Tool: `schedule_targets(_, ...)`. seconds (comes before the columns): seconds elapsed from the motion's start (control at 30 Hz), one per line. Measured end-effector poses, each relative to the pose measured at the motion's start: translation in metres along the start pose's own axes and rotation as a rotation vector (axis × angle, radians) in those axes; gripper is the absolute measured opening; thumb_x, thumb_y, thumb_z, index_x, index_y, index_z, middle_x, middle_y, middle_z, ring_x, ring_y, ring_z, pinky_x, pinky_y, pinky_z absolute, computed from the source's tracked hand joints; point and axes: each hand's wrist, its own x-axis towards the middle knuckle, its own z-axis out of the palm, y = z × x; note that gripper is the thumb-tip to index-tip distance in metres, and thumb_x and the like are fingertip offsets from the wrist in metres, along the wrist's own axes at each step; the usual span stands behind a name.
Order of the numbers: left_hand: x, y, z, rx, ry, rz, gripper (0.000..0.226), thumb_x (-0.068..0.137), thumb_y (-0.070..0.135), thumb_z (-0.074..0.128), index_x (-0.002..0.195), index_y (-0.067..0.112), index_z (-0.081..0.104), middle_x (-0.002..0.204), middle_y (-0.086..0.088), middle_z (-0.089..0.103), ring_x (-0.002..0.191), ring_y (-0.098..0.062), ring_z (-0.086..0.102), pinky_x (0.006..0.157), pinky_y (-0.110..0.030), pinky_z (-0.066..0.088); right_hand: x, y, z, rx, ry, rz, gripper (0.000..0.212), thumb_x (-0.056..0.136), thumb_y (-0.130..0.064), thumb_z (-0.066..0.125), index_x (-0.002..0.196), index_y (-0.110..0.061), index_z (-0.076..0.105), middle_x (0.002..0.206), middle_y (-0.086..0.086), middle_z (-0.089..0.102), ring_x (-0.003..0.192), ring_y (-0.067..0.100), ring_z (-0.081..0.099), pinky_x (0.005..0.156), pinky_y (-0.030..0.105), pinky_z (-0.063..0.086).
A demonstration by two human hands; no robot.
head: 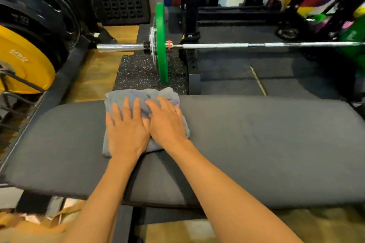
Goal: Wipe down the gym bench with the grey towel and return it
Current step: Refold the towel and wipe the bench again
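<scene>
A dark grey padded gym bench (256, 140) runs across the view from left to right. A crumpled grey towel (130, 94) lies on its far edge, left of centre. My left hand (126, 130) presses flat on the towel with fingers spread. Right beside it, my right hand (167, 122) also presses flat on the towel, the two hands touching side by side. Much of the towel is hidden under both palms.
Beyond the bench a barbell (237, 45) with a green plate (161, 45) sits low over speckled rubber flooring. Yellow (21, 65) and black plates stand at the left. A black rack upright (190, 6) and coloured bands stand behind.
</scene>
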Motion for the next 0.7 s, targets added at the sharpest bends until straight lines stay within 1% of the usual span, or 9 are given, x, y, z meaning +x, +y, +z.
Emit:
schedule_targets(0.07,-0.014,0.066,0.009,-0.001,-0.018,0.062,0.074,0.088,0.046,0.008,0.15,0.012,0.029,0.156,-0.018,0.027,0.142,-0.044,0.02,0.111,-0.057,0.016,-0.023,0.052,-0.041,0.005,0.034,0.056,0.035,0.094,-0.029,0.05,0.128,-0.025,0.053,0.136,0.006,0.046,0.124,0.026,0.04,0.094,0.032,0.022)
schedule_targets(0.2,-0.046,0.212,0.029,-0.034,-0.044,0.168,0.059,0.1,0.038,0.019,0.154,0.016,0.01,0.161,-0.014,0.011,0.146,-0.038,0.007,0.116,-0.056,0.008,-0.074,0.164,-0.128,-0.067,0.14,0.174,0.037,0.09,-0.031,0.056,0.127,-0.025,0.056,0.131,0.004,0.052,0.117,0.026,0.046,0.089,0.037,0.03)
schedule_targets(0.3,-0.069,0.318,0.045,-0.067,-0.085,0.243,0.06,0.1,0.039,0.016,0.153,0.018,-0.001,0.162,-0.011,0.001,0.147,-0.036,-0.002,0.117,-0.056,0.004,-0.113,0.246,-0.189,-0.113,0.199,0.273,0.038,0.092,-0.035,0.055,0.129,-0.027,0.055,0.131,0.001,0.052,0.119,0.024,0.046,0.091,0.037,0.032)
schedule_targets(0.4,-0.091,0.412,0.059,-0.106,-0.101,0.324,0.061,0.1,0.041,0.014,0.153,0.017,-0.005,0.162,-0.012,-0.003,0.146,-0.039,-0.006,0.116,-0.058,0.001,-0.152,0.318,-0.245,-0.14,0.262,0.345,0.039,0.094,-0.034,0.052,0.132,-0.028,0.053,0.133,0.001,0.05,0.121,0.024,0.046,0.095,0.041,0.035)
schedule_targets(0.47,-0.102,0.458,0.062,-0.112,-0.141,0.361,0.062,0.1,0.042,0.015,0.153,0.015,-0.005,0.162,-0.014,-0.003,0.146,-0.042,-0.006,0.115,-0.06,0.0,-0.17,0.35,-0.272,-0.156,0.297,0.385,0.04,0.094,-0.032,0.051,0.133,-0.028,0.052,0.135,0.001,0.05,0.122,0.025,0.046,0.095,0.043,0.036)
schedule_targets(0.53,-0.106,0.481,0.061,-0.113,-0.18,0.385,0.062,0.1,0.042,0.017,0.153,0.015,0.002,0.161,-0.015,0.005,0.145,-0.042,0.001,0.114,-0.06,0.004,-0.177,0.366,-0.286,-0.165,0.332,0.426,0.038,0.094,-0.031,0.049,0.132,-0.031,0.053,0.134,-0.001,0.052,0.121,0.024,0.047,0.094,0.042,0.037)
schedule_targets(0.57,-0.102,0.485,0.058,-0.108,-0.188,0.401,0.061,0.099,0.042,0.019,0.153,0.015,0.009,0.159,-0.017,0.015,0.144,-0.042,0.01,0.112,-0.06,0.01,-0.177,0.368,-0.288,-0.167,0.356,0.444,0.037,0.095,-0.033,0.047,0.132,-0.032,0.053,0.134,-0.003,0.053,0.12,0.024,0.047,0.094,0.042,0.038)
schedule_targets(0.63,-0.086,0.477,0.051,-0.084,-0.135,0.464,0.054,0.096,0.04,0.026,0.144,0.016,0.033,0.141,-0.014,0.042,0.128,-0.037,0.036,0.1,-0.054,0.026,-0.174,0.364,-0.286,-0.193,0.387,0.491,0.043,0.096,-0.047,0.044,0.137,-0.034,0.047,0.136,-0.004,0.051,0.121,0.023,0.047,0.094,0.043,0.04)
schedule_targets(0.7,-0.07,0.463,0.05,-0.111,-0.069,0.549,0.044,0.094,0.042,0.032,0.131,0.021,0.047,0.125,-0.007,0.051,0.112,-0.03,0.044,0.089,-0.048,0.03,-0.173,0.36,-0.281,-0.224,0.401,0.581,0.057,0.092,-0.06,0.042,0.144,-0.034,0.036,0.142,-0.001,0.045,0.124,0.025,0.045,0.093,0.046,0.041)
